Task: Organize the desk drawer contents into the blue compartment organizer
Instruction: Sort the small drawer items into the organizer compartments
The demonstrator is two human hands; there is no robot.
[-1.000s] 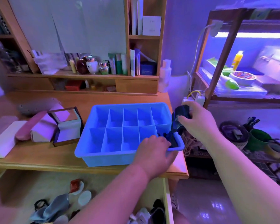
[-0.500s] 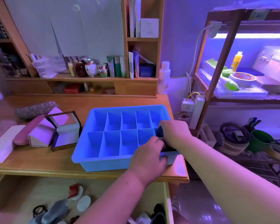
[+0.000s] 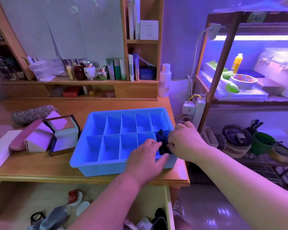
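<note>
In the near right corner compartment of the blue organizer (image 3: 96, 130), we see a dark folded item (image 3: 163, 141), standing partly above the dividers. Our right hand (image 3: 186, 143) pinches its right side with curled fingers; our left hand (image 3: 145, 158) touches its left side, thumb along the organizer's front rim. The organizer sits on a wooden desk (image 3: 40, 166), above an open drawer (image 3: 23, 201) of loose items.

One head camera looks forward and down from close above the desk (image 3: 40, 170); no second view.
</note>
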